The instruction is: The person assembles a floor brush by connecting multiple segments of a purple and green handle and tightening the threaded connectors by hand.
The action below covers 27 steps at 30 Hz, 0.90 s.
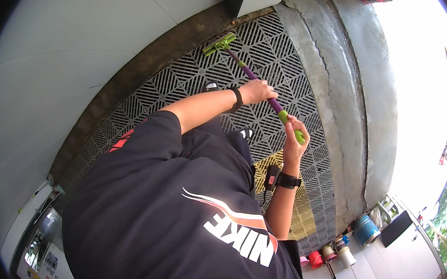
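Both my hands are on a long mop (247, 72) with a purple pole and green grip parts. My left hand (257, 92) wraps round the purple middle of the pole. Closer to me, my right hand (296, 135) is closed on the green end of the handle. At the far end, the narrow green mop head (220, 44) is down at the grid floor (184, 75), near the dark strip below the wall. The underside of the head is hidden. Each wrist wears a dark band.
A pale wall (82, 32) curves along the left. A cracked concrete ledge (343, 87) borders the floor on the right. Yellow tiles (302, 218) lie by my right forearm. A blue bucket (366, 231) and a red bucket (315, 259) stand at the lower right.
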Tool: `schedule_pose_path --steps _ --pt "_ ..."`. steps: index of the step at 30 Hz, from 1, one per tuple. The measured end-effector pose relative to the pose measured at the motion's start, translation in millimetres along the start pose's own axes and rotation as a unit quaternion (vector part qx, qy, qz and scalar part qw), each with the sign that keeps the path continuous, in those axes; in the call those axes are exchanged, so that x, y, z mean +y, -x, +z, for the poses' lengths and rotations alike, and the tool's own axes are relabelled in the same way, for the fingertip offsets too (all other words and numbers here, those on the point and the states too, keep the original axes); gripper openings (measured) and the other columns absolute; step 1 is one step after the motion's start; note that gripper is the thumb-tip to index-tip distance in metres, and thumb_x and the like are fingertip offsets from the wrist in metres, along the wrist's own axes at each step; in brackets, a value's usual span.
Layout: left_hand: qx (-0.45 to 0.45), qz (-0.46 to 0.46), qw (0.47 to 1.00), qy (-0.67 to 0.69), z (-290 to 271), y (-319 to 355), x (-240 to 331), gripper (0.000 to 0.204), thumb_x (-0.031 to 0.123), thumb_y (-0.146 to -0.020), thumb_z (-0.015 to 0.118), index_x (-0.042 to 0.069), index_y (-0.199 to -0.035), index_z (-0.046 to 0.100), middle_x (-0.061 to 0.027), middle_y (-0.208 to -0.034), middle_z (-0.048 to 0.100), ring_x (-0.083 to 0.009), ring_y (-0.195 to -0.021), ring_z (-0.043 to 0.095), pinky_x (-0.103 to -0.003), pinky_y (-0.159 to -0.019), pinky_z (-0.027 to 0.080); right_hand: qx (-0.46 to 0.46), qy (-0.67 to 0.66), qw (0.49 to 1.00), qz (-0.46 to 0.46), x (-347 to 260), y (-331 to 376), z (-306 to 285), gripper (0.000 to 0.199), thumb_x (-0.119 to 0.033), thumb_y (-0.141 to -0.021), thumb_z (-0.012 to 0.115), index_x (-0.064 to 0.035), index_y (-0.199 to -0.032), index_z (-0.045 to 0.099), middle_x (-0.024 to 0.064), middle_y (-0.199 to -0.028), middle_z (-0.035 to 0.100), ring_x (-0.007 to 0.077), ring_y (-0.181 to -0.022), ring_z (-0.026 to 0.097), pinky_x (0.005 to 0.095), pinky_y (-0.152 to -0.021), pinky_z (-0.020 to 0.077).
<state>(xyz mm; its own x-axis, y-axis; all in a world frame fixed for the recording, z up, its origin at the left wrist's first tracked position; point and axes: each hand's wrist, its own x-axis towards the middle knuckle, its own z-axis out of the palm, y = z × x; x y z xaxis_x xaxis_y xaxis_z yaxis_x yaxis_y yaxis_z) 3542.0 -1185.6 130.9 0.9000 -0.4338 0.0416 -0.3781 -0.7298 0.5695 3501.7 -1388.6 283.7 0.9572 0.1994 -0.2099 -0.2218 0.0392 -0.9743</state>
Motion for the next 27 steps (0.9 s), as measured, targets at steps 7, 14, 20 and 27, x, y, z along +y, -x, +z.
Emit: schedule_pose_path --steps 7,14,20,27 --pt "-0.034 0.080 0.996 0.029 65 -32 95 0.018 0.018 -0.084 0.071 0.015 -0.100 0.062 -0.0050 -0.093 0.066 -0.0306 -0.090 0.068 -0.044 -0.076 0.057 0.040 -0.003 0.999 0.021 -3 66 -106 0.011 0.002 -0.091 0.070 -0.0018 -0.084 0.062 0.0071 -0.104 0.067 0.0204 -0.111 0.061 0.0342 -0.099 0.0454" --pt "-0.081 0.148 0.981 0.094 155 -83 238 0.022 0.021 -0.082 0.075 0.015 -0.100 0.062 -0.0066 -0.093 0.067 -0.0317 -0.091 0.068 -0.046 -0.080 0.055 0.093 0.036 0.995 0.015 -31 145 -245 0.009 0.001 -0.091 0.070 0.0010 -0.086 0.063 0.0112 -0.108 0.068 0.0220 -0.107 0.063 0.0333 -0.098 0.0482" --pt "-0.024 0.146 0.971 0.188 170 -90 287 0.023 0.019 -0.084 0.074 0.010 -0.100 0.061 -0.0098 -0.096 0.068 -0.0346 -0.094 0.067 -0.047 -0.082 0.054 0.082 0.115 0.990 0.014 -73 151 -263 0.009 -0.002 -0.090 0.073 0.0025 -0.087 0.065 0.0087 -0.101 0.070 0.0149 -0.097 0.063 0.0286 -0.092 0.0489" --pt "0.002 0.071 0.966 0.250 119 -67 237 0.011 0.016 -0.086 0.067 0.010 -0.092 0.062 -0.0119 -0.086 0.067 -0.0348 -0.088 0.067 -0.046 -0.076 0.051 0.029 0.127 0.991 -0.006 -66 103 -191 0.017 -0.012 -0.095 0.067 0.0006 -0.084 0.065 0.0058 -0.091 0.069 0.0129 -0.088 0.060 0.0277 -0.089 0.0443"
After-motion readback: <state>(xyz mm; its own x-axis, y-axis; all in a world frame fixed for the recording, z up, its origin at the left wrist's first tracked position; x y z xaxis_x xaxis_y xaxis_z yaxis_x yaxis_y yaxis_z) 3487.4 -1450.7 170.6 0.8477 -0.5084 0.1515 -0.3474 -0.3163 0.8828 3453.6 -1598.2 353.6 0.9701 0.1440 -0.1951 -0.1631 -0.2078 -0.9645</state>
